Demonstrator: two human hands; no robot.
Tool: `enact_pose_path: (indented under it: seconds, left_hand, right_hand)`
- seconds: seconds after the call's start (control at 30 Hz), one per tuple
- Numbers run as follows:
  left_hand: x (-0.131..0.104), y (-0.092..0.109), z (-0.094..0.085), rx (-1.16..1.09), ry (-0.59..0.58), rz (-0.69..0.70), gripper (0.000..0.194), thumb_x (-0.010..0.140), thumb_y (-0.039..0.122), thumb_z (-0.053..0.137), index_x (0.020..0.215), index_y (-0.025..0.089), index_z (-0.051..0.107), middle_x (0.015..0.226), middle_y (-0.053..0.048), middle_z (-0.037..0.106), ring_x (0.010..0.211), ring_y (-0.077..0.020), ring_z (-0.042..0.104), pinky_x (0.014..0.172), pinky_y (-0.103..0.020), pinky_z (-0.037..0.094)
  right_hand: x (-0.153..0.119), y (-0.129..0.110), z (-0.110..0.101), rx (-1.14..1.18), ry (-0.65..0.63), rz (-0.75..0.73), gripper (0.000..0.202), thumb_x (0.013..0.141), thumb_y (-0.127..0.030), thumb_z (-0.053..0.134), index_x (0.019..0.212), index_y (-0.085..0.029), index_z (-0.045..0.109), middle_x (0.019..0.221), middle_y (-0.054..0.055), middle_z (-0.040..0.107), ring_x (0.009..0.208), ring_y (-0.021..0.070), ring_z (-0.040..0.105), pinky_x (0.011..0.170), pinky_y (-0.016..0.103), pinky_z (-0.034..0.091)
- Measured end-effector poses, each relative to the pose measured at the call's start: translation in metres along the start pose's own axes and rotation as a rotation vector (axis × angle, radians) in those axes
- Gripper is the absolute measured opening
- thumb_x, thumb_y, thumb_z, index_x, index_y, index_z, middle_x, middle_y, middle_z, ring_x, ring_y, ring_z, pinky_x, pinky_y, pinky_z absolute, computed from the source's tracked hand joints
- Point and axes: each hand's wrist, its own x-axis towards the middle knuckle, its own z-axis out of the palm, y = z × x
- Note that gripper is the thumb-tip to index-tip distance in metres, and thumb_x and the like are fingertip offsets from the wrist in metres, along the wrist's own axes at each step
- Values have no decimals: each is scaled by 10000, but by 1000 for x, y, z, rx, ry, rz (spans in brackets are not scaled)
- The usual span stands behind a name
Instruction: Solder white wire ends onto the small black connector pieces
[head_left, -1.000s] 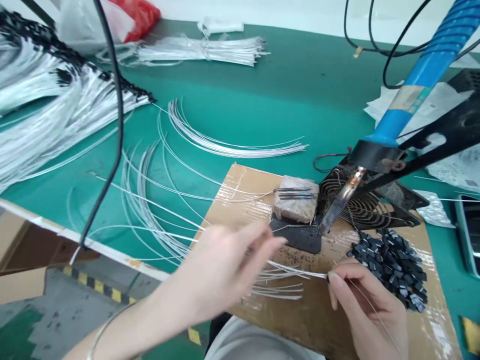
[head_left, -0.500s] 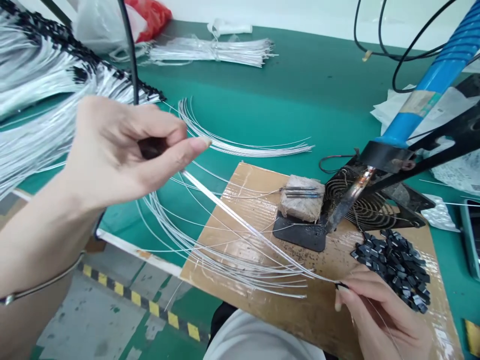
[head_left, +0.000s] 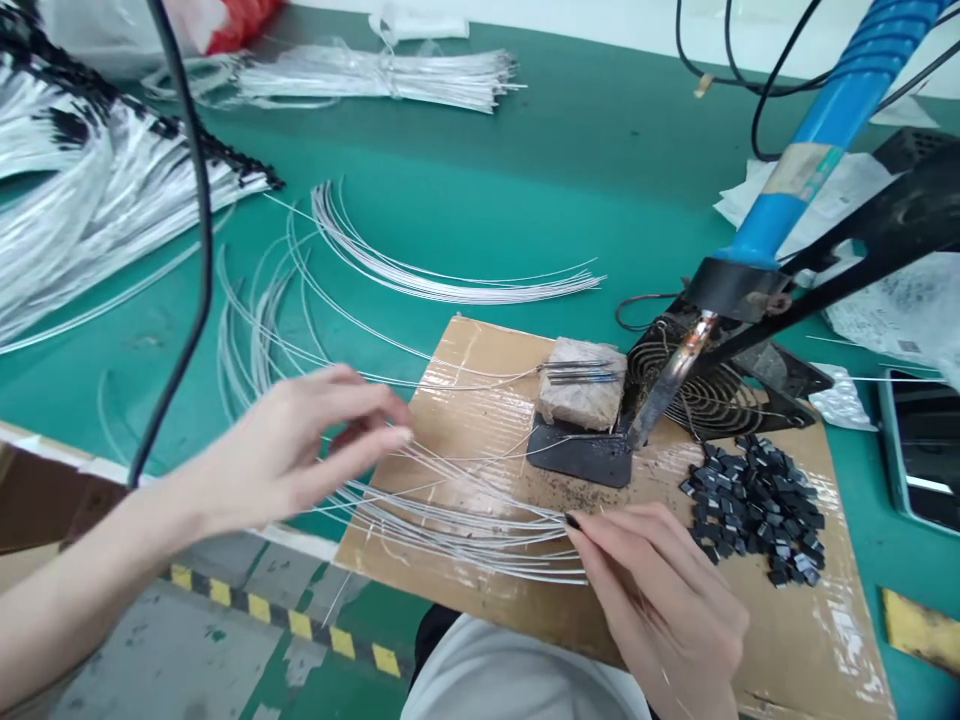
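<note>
My right hand point(head_left: 660, 600) pinches a small black connector point(head_left: 572, 521) at the end of a white wire, over the front of the cardboard sheet point(head_left: 480, 360). Leftward from it run loose white wires point(head_left: 465, 545), fanned across the cardboard. Above their middle is my left hand point(head_left: 322, 450), its thumb and forefinger slightly apart with nothing plainly between them; its other fingers are curled and partly hidden. To the right of my right hand lies a pile of small black connectors point(head_left: 757, 510).
A soldering iron point(head_left: 675, 375) in a blue-handled holder slants down to a black pad point(head_left: 577, 455) beside a wrapped block point(head_left: 585, 385) and a fan point(head_left: 720, 390). More wire bundles point(head_left: 450, 280) lie behind. A black cable point(head_left: 199, 250) hangs at the left; a phone point(head_left: 926, 450) lies right.
My left hand has come down and its fingers have loosened from the wire strand, which was stretched taut. My right hand has moved left with the connector. The view has shifted slightly.
</note>
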Motion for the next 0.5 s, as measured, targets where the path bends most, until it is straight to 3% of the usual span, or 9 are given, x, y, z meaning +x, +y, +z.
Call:
enact_pose_path:
  seconds: [0.07,0.17,0.23,0.4,0.5]
  left_hand:
    - [-5,18,9,-98,-188,190,158,1030,302,605,1033,195,720,725,9,682,629,-134,558,565,-250,435]
    - [1,32,15,-138,-223,320,194,1037,126,523,985,192,698,722,-4,655,611,-139,568,565,-275,425]
    - [9,29,17,-121,-145,282,216,1032,125,524,921,199,694,734,-14,675,625,-145,582,577,-276,435]
    - [27,-1,28,76,73,-12,218,1024,264,558,892,214,724,815,-23,753,645,-147,620,616,-271,472]
    - [35,-11,39,194,131,-58,274,1015,359,550,934,214,769,1011,-83,787,875,-239,703,808,-371,545]
  right_hand:
    - [2,-4,4,11,-1,23,255,887,-15,751,1051,-210,728,865,20,772,763,147,707,725,292,635]
    - [1,-5,0,19,16,102,243,907,-61,747,1103,-204,730,926,27,763,776,135,694,747,279,611]
    - [-4,-2,-8,9,43,168,249,921,-101,740,1139,-220,736,958,26,757,776,134,689,734,275,593]
    - [-21,14,-30,-67,116,323,182,937,-146,722,1068,-258,781,901,2,750,723,138,673,690,274,553]
    - [-27,21,-34,-66,130,365,156,939,-173,729,1052,-260,794,907,0,757,702,133,665,696,276,544]
